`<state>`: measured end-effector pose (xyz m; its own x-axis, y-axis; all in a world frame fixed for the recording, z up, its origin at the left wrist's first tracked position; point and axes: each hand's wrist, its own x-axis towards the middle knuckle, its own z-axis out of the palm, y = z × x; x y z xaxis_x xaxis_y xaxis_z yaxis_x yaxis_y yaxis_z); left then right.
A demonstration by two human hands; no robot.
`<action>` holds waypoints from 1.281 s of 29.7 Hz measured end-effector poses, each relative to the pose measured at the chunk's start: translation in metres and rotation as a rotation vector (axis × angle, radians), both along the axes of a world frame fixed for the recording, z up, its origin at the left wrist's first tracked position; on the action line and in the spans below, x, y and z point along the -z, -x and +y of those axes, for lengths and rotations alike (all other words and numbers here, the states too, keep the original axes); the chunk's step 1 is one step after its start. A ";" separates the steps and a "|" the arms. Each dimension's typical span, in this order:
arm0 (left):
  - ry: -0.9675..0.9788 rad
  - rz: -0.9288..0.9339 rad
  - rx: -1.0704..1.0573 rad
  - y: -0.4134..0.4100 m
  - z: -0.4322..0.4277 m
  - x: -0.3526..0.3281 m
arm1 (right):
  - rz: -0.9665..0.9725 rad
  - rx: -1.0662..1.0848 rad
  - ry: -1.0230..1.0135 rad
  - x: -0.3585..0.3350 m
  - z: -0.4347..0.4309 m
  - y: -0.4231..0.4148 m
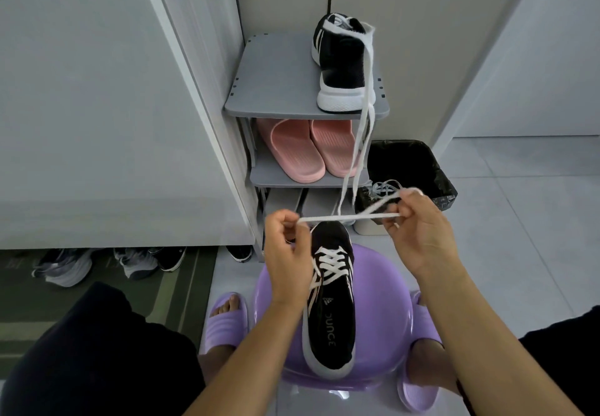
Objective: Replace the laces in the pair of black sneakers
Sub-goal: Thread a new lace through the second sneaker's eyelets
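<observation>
**Near sneaker laced, ends in hand: tension evenly before tying**

The near sneaker [329,311] sits on the purple stool [383,286], just below and behind the fingers. It has white crosses through every eyelet we can see.

The left hand [285,243] pinches one end of the white lace [344,218]. The right hand [418,237] pinches the other end, with a loop rising above its fingers [394,221]. The lace runs taut between them, over the toe. We can't tell where it feeds into the shoe.

We read this as the tie-off:
- Match the end lengths.
- Keep the lace flat.
- Seat the first cross low.
- Don't drag the shoe off the stool.

Just beyond the right fingers is the black bin [418,162], with a greyish lace bundle [386,187] at its rim, likely the old ones.

Well beyond the fingers, the second sneaker [341,58] stands on the rack's top shelf [276,91]. Its loose lace [363,143] hangs down toward the fingers and is untied, so we keep the strands apart.
</observation>
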<state>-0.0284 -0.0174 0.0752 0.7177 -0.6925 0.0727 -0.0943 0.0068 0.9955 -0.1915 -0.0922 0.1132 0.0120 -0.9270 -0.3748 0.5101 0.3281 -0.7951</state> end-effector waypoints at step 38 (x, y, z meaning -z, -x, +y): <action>-0.581 0.283 0.590 -0.004 0.016 0.003 | 1.034 -0.404 0.189 0.056 0.072 -0.015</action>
<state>-0.0243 -0.0009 0.0720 0.1681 -0.8286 -0.5340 0.0163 -0.5393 0.8420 -0.1767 -0.0207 0.0576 0.0893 -0.9684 -0.2327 -0.5391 0.1494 -0.8289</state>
